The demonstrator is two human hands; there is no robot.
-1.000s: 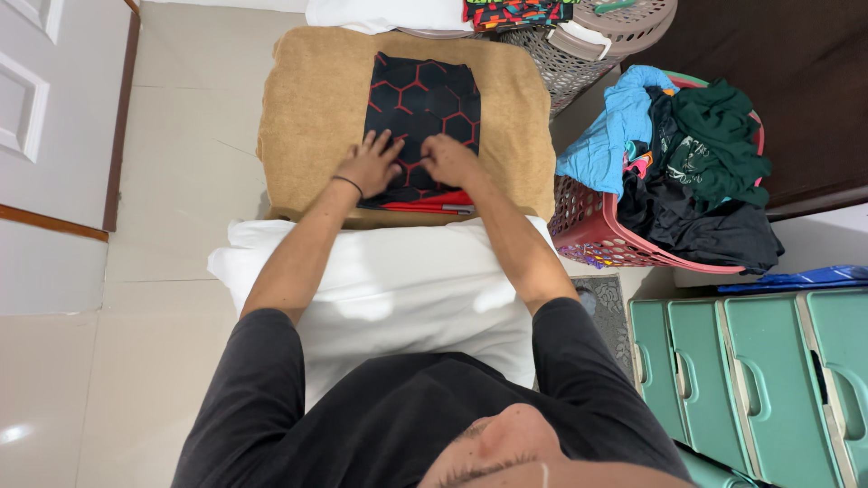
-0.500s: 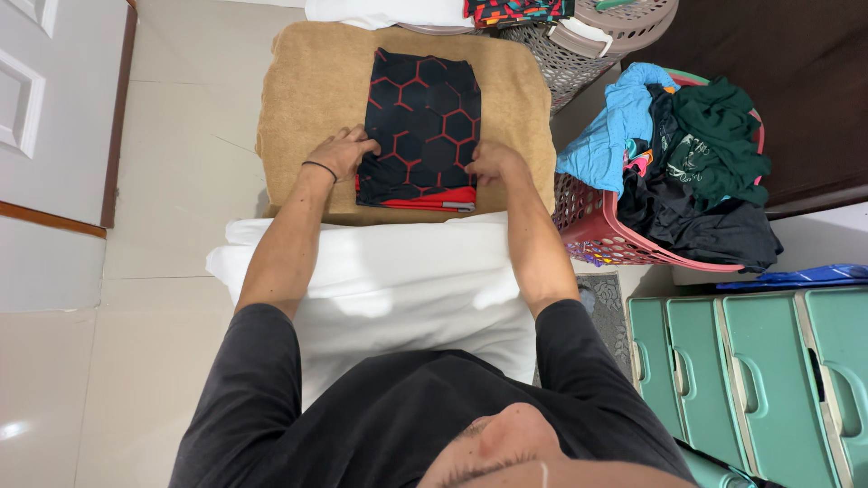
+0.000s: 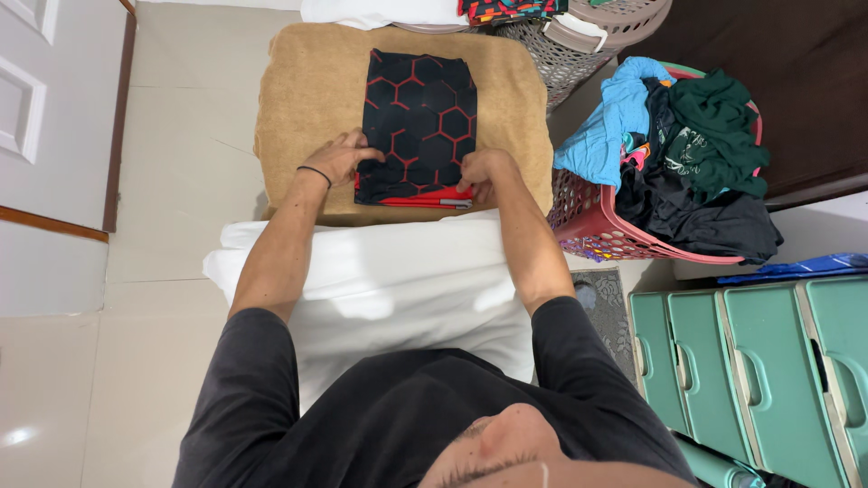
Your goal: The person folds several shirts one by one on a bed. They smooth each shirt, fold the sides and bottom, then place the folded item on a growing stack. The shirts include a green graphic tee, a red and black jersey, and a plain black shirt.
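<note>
— What have the hands got?
— The left hand (image 3: 339, 161) and right hand (image 3: 484, 172) each pinch a lower corner of the folded black-and-red garment (image 3: 418, 117).
— Where's it lying?
— Upper centre, on the tan cushion (image 3: 298, 99); red laundry basket (image 3: 592, 221) at right.

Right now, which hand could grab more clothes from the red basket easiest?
Probably the right hand. It grips the folded black-and-red garment on the side nearer the red laundry basket; the left hand is on the far edge.
</note>
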